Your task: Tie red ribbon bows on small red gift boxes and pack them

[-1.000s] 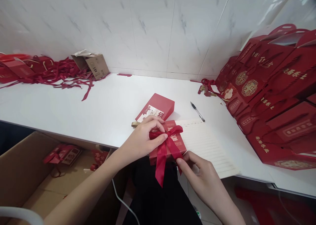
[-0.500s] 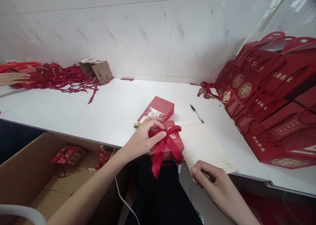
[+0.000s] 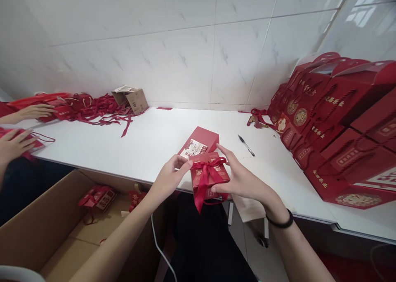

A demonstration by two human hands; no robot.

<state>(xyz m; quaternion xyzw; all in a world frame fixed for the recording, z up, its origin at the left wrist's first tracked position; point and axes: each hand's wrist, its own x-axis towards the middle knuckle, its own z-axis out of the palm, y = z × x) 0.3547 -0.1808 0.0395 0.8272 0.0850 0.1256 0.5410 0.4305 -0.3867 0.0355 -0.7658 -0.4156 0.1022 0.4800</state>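
Note:
A small red gift box [image 3: 198,185] with gold lettering sits at the table's front edge, tied with a dark red ribbon bow [image 3: 206,168] whose tails hang down its front. My left hand [image 3: 171,177] grips the box's upper left side, thumb beside the ribbon. From the right, my right hand [image 3: 239,177] holds the same box, thumb on its front and fingers behind the right edge. Just behind stands a larger red box [image 3: 202,135] with a white and gold printed panel, partly covered by the gift box.
A pen [image 3: 246,145] lies at right, near stacked red gift bags [image 3: 321,121]. Paper [image 3: 249,207] droops over the table edge. At left are ribbons [image 3: 105,109], a small carton [image 3: 134,100] and another person's hands [image 3: 14,146]. An open cardboard box [image 3: 40,203] stands below.
My right hand has come up from the paper to the gift box's right side. My left hand has shifted left off the bow. The paper has slid down over the edge.

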